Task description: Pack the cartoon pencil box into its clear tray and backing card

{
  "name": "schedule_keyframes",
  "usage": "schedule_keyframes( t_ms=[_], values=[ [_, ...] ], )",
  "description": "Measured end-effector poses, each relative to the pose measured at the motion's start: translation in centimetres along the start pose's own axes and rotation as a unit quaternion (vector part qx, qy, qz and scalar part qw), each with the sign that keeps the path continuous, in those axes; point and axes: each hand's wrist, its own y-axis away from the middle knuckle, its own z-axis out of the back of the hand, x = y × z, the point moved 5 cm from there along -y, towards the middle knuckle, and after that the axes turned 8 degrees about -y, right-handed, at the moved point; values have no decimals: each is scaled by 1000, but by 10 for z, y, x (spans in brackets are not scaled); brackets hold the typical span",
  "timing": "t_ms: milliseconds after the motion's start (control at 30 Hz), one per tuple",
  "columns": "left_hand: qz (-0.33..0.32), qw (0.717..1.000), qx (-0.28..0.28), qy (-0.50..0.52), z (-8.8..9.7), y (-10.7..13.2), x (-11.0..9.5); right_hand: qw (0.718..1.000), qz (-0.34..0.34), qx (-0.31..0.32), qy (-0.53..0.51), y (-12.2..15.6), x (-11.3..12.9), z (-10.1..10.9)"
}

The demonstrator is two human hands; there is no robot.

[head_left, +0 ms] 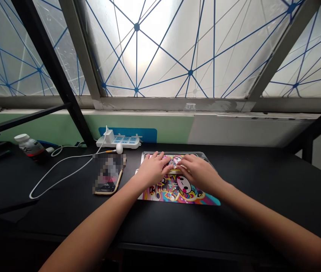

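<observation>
A flat sheet with a bright cartoon print point(163, 190), a round white face and rainbow colours, lies on the black desk. On its far part rests a smaller printed piece with a pale front edge, largely under my hands; its kind I cannot make out. My left hand point(155, 168) lies over the left side of this piece, fingers spread and pointing away. From the right, my right hand point(199, 170) reaches over it with bent fingers apart, tips touching the print near its middle. A clear, shiny rim point(202, 155) shows behind the hands.
A phone point(109, 175) lies left of the sheet, beside a looping white cable point(51, 172). Behind it sits a white power strip point(126, 142) with a plugged-in charger. A white-capped bottle point(31, 147) leans at far left. Black metal posts point(55, 71) flank the desk.
</observation>
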Motion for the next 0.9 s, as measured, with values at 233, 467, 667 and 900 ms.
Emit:
schedule_keyframes(
  t_ms=[233, 467, 667, 900],
  values=[
    [-3, 1000, -7, -7, -3, -2, 3, 993, -87, 75, -6, -26, -70, 3],
    [0, 1000, -12, -18, -6, -3, 4, 988, -115, 96, -21, -29, -78, -2],
    [7, 1000, -26, -14, -9, -1, 4, 992, -110, 61, -13, -31, -83, -5],
    [20, 996, -84, -13, 3, 0, 4, 995, -94, -6, 19, -25, -70, 2]
  ],
)
